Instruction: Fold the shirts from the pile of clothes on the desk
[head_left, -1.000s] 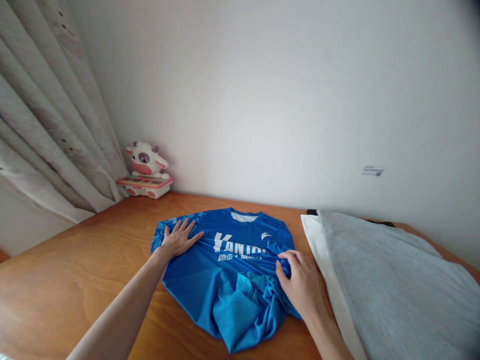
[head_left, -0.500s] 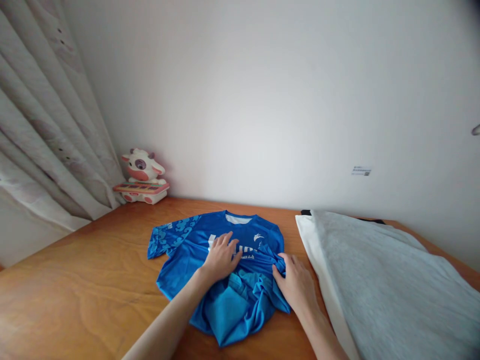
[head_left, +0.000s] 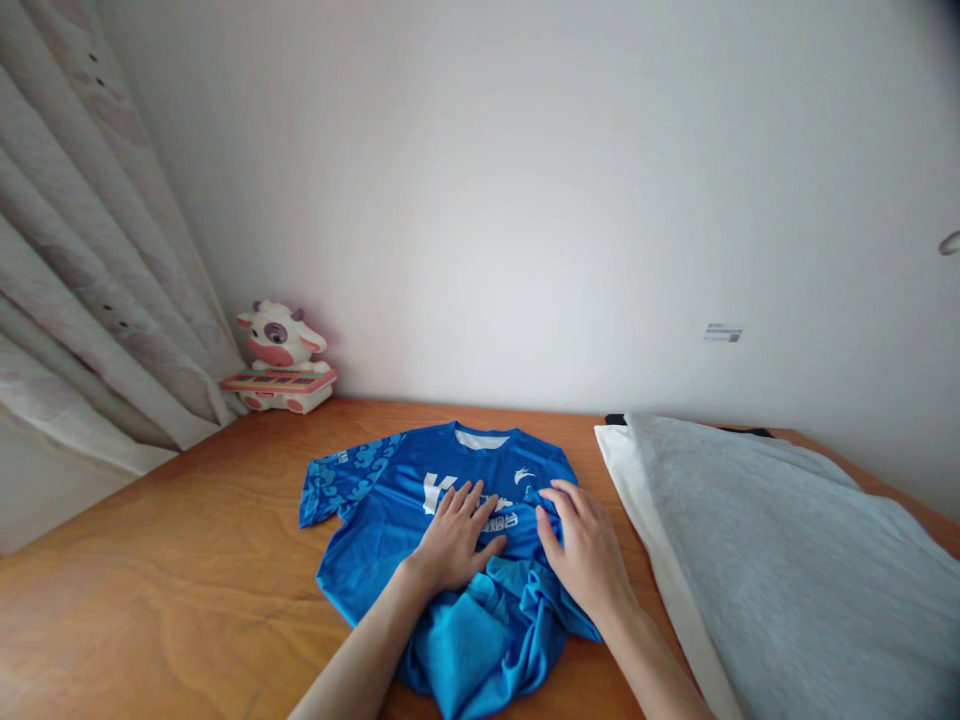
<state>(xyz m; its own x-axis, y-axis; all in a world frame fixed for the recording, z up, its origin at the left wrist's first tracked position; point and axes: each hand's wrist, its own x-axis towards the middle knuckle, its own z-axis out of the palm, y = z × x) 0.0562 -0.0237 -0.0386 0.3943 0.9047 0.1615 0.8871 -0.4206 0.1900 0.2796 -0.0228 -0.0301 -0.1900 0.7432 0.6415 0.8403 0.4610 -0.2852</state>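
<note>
A blue short-sleeved jersey (head_left: 375, 535) with white printing lies front side up on the wooden table. Its collar points to the wall and its lower part is bunched towards me. My left hand (head_left: 459, 540) rests flat over the printed chest, fingers spread and holding nothing. On the jersey's right side is my right hand (head_left: 589, 550), its thumb and fingers apart at the cloth. The right sleeve is mostly hidden by that hand and the folds; the left sleeve, with a cloud pattern, is spread out.
To the right lies a stack of clothes with a grey garment (head_left: 780, 560) on top and a white one (head_left: 637, 500) beneath. A cow-shaped toy keyboard (head_left: 281, 365) stands at the back left, beside a curtain (head_left: 97, 260). The wall bounds the wooden table (head_left: 172, 560).
My right hand has loosened its pinch on the jersey's right side and moved slightly up. My left hand has flattened on the chest, and the bunched hem sits lower in view.
</note>
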